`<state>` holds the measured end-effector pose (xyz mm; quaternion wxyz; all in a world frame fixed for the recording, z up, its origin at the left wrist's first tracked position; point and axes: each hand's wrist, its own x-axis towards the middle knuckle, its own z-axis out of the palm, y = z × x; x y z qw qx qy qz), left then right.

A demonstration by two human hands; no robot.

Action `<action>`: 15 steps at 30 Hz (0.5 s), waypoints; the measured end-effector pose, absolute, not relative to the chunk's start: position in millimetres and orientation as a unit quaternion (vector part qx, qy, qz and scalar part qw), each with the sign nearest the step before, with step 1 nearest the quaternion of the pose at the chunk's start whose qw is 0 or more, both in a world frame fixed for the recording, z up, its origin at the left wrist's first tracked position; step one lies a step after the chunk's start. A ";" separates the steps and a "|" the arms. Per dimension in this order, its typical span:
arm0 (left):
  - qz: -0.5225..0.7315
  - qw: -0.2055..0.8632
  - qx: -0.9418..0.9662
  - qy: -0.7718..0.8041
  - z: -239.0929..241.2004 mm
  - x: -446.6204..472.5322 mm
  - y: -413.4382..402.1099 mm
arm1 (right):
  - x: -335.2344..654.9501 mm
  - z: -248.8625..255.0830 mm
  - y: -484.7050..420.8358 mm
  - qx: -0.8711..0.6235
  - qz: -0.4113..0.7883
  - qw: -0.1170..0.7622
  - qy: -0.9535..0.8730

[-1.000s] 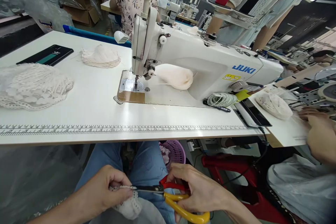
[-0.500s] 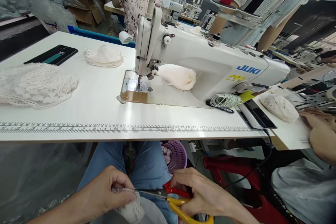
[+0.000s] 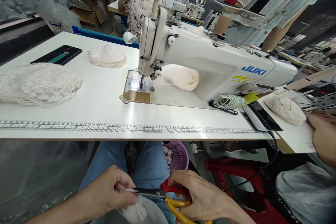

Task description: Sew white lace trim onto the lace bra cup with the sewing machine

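Note:
Over my lap, my left hand is closed on a piece of white lace fabric, pinched between thumb and fingers while the rest hangs below. My right hand grips a pair of scissors with one red and one yellow handle loop. The blades point left and their tips reach the lace right at my left fingertips. Whether the tips are around the lace or only touching it I cannot make out.
A white JUKI sewing machine stands on the table. Lace pieces, a stack of pale fabric and a black phone lie left. A purple basket is below the edge. Another person's arm is at right.
The scissors have shifted slightly left, their blades further over the lace at my left fingers. The view has turned a little, so the table and machine appear further right.

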<state>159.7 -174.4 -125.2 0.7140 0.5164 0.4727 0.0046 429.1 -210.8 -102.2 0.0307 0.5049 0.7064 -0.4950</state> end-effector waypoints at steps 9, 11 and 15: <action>-0.004 0.742 0.493 0.454 -124.2 160.0 -171.8 | 426.1 -103.7 -206.9 0.494 -0.461 0.037 0.737; -0.005 0.742 0.496 0.451 -127.4 158.9 -172.6 | 424.3 -105.3 -205.0 0.484 -0.454 0.039 0.748; 0.001 0.735 0.504 0.454 -131.8 158.0 -174.2 | 421.7 -107.1 -204.3 0.479 -0.467 0.033 0.743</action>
